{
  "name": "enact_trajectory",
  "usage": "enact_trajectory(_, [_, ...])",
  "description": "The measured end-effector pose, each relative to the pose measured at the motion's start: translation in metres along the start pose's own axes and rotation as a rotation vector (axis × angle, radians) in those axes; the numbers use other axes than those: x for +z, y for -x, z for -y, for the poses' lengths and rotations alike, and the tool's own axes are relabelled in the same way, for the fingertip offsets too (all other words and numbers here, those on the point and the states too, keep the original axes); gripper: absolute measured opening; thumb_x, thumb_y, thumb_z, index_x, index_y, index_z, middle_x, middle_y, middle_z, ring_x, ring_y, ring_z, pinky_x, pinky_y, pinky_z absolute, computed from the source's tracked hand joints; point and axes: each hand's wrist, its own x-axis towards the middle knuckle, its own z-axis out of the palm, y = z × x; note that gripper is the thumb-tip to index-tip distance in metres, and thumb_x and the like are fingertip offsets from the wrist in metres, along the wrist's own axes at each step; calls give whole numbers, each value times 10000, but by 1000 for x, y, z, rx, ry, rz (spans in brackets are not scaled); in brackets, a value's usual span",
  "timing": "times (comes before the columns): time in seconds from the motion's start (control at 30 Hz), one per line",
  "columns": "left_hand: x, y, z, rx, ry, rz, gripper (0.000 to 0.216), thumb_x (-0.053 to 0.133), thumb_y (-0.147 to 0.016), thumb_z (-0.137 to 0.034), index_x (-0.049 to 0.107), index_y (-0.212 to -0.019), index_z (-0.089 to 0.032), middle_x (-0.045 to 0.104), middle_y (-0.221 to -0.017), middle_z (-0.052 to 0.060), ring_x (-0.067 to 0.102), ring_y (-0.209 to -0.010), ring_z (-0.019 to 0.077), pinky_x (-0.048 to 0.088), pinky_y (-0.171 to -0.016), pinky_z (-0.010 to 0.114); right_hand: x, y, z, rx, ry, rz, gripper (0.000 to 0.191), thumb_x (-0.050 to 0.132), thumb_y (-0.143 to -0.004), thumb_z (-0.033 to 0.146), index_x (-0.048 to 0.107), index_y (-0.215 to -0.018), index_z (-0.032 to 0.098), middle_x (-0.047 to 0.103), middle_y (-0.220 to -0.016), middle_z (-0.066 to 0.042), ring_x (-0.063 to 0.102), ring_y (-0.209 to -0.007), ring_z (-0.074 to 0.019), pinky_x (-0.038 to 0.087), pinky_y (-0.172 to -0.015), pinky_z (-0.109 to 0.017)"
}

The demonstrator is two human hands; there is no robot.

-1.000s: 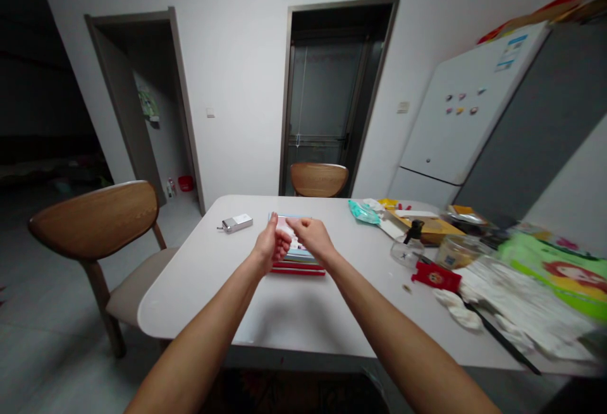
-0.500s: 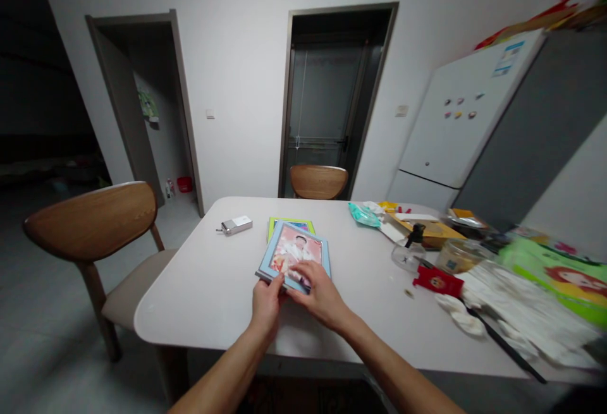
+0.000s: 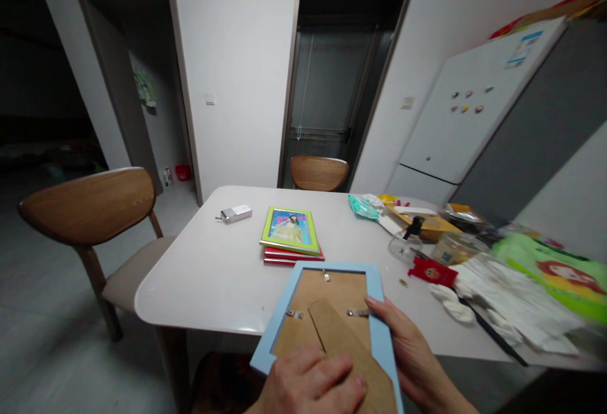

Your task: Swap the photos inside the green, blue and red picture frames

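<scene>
A light blue picture frame (image 3: 327, 300) is held close to me with its brown cardboard back and stand facing up. My left hand (image 3: 310, 383) lies over the lower part of the back, fingers closed on it. My right hand (image 3: 410, 357) grips the frame's right edge, fingers curled beneath. Further out on the white table (image 3: 218, 275) a green-framed picture (image 3: 290, 229) lies on top of two red frames (image 3: 290, 256).
A small silver device (image 3: 234, 213) lies at the table's far left. The right side holds a clear bottle (image 3: 405, 246), a red packet (image 3: 432, 272), tissues and green bags (image 3: 550, 268). Wooden chairs (image 3: 90, 208) stand left and behind; a fridge (image 3: 474, 110) is at right.
The blue frame was lifted off the stack, pulled toward me and turned over so its back shows. The green frame beneath it is now uncovered. Both hands drew back with it.
</scene>
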Motion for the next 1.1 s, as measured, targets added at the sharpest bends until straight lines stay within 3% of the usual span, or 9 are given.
enact_trajectory(0.1, [7, 8, -5, -8, -46, 42, 183, 386, -805, -150, 545, -894, -162, 680, -788, 32, 606, -599, 121, 505, -623, 225, -2, -8, -14, 85, 2, 122, 432, 517, -689, 364, 494, -1068, 158, 659, -826, -86, 622, -689, -229, 478, -609, -348])
enact_trajectory(0.2, [12, 16, -2, -51, -68, 169, 209, 378, -786, -186, 537, -919, -161, 668, -826, 55, 596, -635, 144, 502, -611, 251, -1, -28, -23, 38, 72, 175, 433, 513, -686, 339, 486, -1073, 147, 657, -828, -76, 617, -676, -209, 467, -613, -327])
enact_trajectory(0.27, [16, 21, 2, -106, -78, 270, 223, 412, -756, -201, 530, -942, -165, 654, -879, 61, 581, -658, 159, 497, -611, 267, -3, -44, -28, -37, 229, 128, 448, 509, -675, 323, 480, -1084, 141, 654, -812, -62, 607, -658, -198, 458, -600, -311])
enact_trajectory(0.47, [45, 29, 6, -208, -80, 493, 221, 504, -725, -197, 521, -944, -177, 619, -962, 56, 552, -697, 182, 489, -603, 300, -17, -86, -45, -329, 1015, -144, 441, 494, -630, 237, 535, -1053, 117, 629, -785, -58, 559, -660, -176, 426, -643, -281])
enact_trajectory(0.63, [42, 28, 7, -356, 89, 646, 244, 530, -719, -213, 513, -962, -196, 587, -1025, 40, 536, -837, 194, 468, -731, 323, -22, -90, -52, -465, 1274, -154, 391, 446, -677, 227, 557, -1036, 115, 587, -952, -101, 532, -864, -188, 389, -795, -291])
enact_trajectory(0.73, [26, 31, 28, -530, 205, 585, 362, 570, -682, -238, 497, -1035, -203, 555, -1097, 45, 500, -963, 191, 411, -852, 328, -21, -83, -46, -505, 1316, -75, 390, 449, -683, 222, 550, -1045, 119, 548, -1031, -108, 501, -952, -188, 365, -855, -301])
enact_trajectory(0.83, [15, 42, 62, -787, 103, 455, 465, 540, -680, -198, 445, -1131, -140, 468, -1212, 112, 415, -1107, 214, 323, -950, 360, -19, -76, -40, -507, 1385, 35, 397, 496, -641, 192, 569, -1027, 129, 477, -1143, -116, 444, -1053, -199, 314, -923, -303])
enact_trajectory(0.9, [15, 50, 83, -927, 52, 449, 544, 547, -672, -232, 401, -1173, -78, 402, -1262, 164, 369, -1156, 240, 293, -973, 373, -16, -74, -40, -491, 1428, 61, 340, 498, -641, 172, 605, -962, 130, 468, -1150, -117, 435, -1065, -202, 304, -933, -298])
enact_trajectory(1.1, [23, 64, 99, -992, 76, 474, 609, 547, -669, -300, 375, -1200, -55, 285, -1333, 171, 302, -1208, 232, 247, -1000, 330, -11, -79, -50, -535, 1475, -23, 243, 451, -713, 174, 646, -857, 155, 522, -1025, -94, 481, -958, -179, 354, -864, -272])
